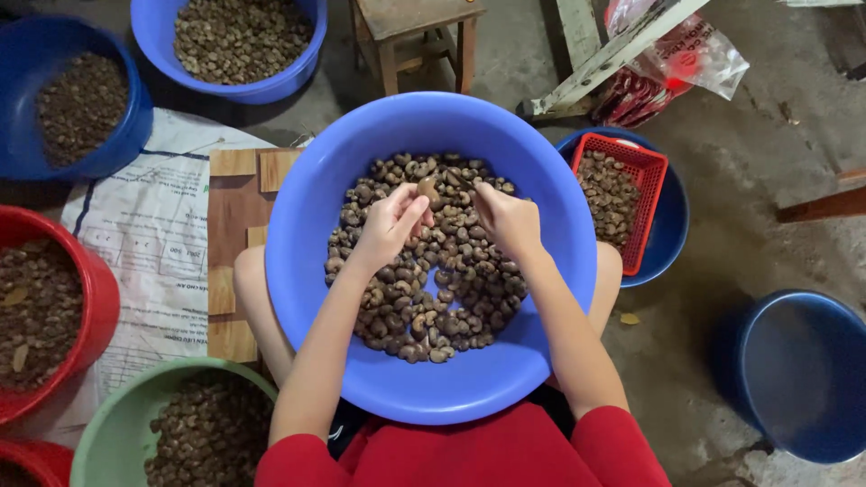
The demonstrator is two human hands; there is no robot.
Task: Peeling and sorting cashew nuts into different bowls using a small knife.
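A large blue basin (307, 234) rests on my lap, holding several brown cashew nuts (424, 289) in their skins. My left hand (390, 222) is over the pile and pinches one nut (428, 188) between its fingertips. My right hand (508, 219) is closed around a small dark tool (458, 179) whose tip points at that nut. Both hands hover just above the heap in the middle of the basin.
Around me on the concrete floor stand two blue basins of nuts (239, 41) (79, 104), a red basin (41, 311), a green basin (194, 428), a red basket (618, 194) in a blue basin, an empty blue tub (803, 374), and a wooden stool (419, 41).
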